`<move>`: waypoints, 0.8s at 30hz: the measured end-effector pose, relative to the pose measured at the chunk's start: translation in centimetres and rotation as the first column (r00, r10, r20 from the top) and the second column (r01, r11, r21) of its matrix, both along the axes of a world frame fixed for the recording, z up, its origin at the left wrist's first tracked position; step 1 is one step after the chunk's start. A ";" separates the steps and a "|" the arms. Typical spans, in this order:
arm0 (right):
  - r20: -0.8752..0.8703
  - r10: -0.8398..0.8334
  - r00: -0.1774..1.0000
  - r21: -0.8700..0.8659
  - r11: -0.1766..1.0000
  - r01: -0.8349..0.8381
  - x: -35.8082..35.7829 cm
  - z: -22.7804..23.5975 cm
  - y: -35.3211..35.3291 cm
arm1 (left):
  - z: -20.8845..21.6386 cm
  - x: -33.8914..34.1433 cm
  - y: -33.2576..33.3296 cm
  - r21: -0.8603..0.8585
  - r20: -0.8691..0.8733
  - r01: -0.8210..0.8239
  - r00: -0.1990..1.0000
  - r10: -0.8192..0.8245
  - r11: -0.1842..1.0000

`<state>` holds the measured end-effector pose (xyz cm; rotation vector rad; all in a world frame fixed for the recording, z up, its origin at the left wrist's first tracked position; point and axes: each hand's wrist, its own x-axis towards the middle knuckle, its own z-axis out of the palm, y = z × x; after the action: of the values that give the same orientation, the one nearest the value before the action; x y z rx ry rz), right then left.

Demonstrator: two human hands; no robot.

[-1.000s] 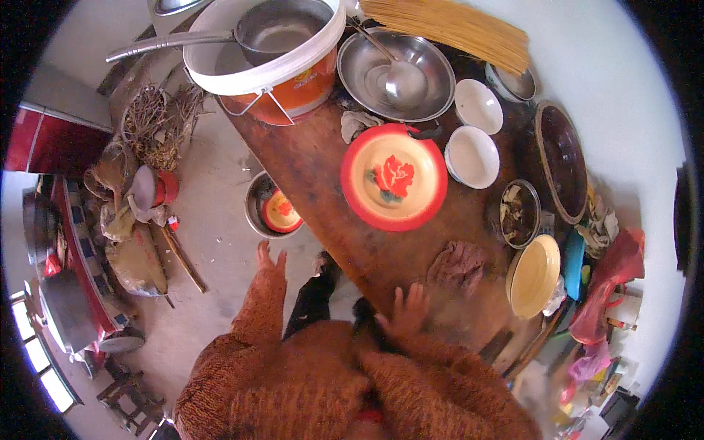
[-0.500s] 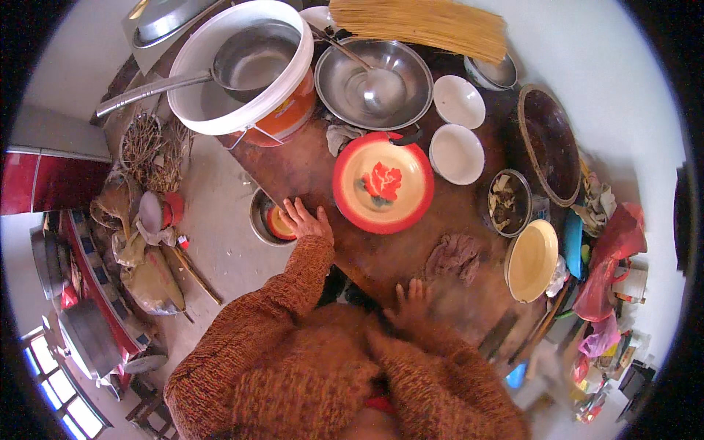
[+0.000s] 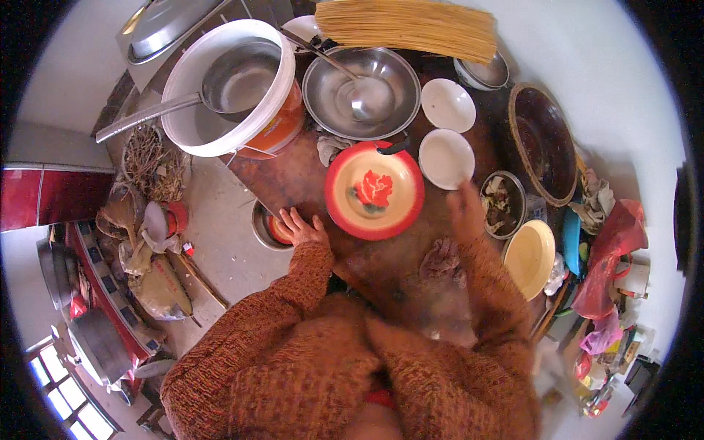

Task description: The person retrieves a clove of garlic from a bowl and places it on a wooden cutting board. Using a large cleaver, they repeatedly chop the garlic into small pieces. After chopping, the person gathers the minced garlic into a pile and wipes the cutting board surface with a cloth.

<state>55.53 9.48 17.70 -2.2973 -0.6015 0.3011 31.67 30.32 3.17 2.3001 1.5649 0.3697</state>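
Observation:
My left hand (image 3: 304, 233) lies flat with fingers spread on the near left edge of the brown table (image 3: 367, 271). Smeared by motion, my right hand (image 3: 465, 209) reaches to the near rim of a white bowl (image 3: 446, 160); I cannot tell whether it touches. Between the hands sits a red-rimmed enamel plate (image 3: 375, 220) painted with a red flower. Another white bowl (image 3: 449, 105) stands just beyond the first. A crumpled dark cloth (image 3: 440, 259) lies left of my right forearm.
Farther back stand a white-rimmed bucket (image 3: 176, 130) holding a long-handled metal pot (image 3: 246, 84), a steel basin (image 3: 323, 95) with a ladle (image 3: 370, 99), and a bundle of dry noodles (image 3: 411, 29). Rightward are a brown crock (image 3: 524, 143), a pot of scraps (image 3: 502, 202) and a yellow basin (image 3: 529, 260).
My right hand has left the near table edge beside the cloth and moved forward and right toward the nearer white bowl. My left hand stays on the table edge.

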 end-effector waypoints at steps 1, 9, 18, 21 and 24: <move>0.298 0.000 0.955 0.074 0.997 -0.023 3.4 -2.4 -0.8 | 0.6 0.1 0.0 -0.022 0.007 0.019 1.000 -0.019 1.000; 0.297 -0.300 0.906 -0.015 0.948 0.319 17.4 -5.2 4.0 | -0.7 -0.3 0.0 0.000 0.000 0.019 1.000 -0.019 1.000; -0.433 -0.296 0.851 0.029 0.940 0.341 26.5 -15.1 2.7 | 0.3 0.2 0.1 -0.085 -0.037 0.008 0.999 -0.011 0.996; -0.340 -0.007 0.940 0.172 0.983 0.070 29.6 -19.7 -0.9 | -1.0 -0.1 0.0 -0.059 -0.016 0.030 0.999 -0.031 0.998; -0.613 0.060 0.788 0.383 0.895 0.230 25.2 -13.6 3.5 | -1.6 -0.7 0.2 0.052 0.013 0.032 0.999 -0.033 0.998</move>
<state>80.74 12.98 4.10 -1.6378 -0.1890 0.7511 30.99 30.53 1.55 2.3539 1.5269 0.4218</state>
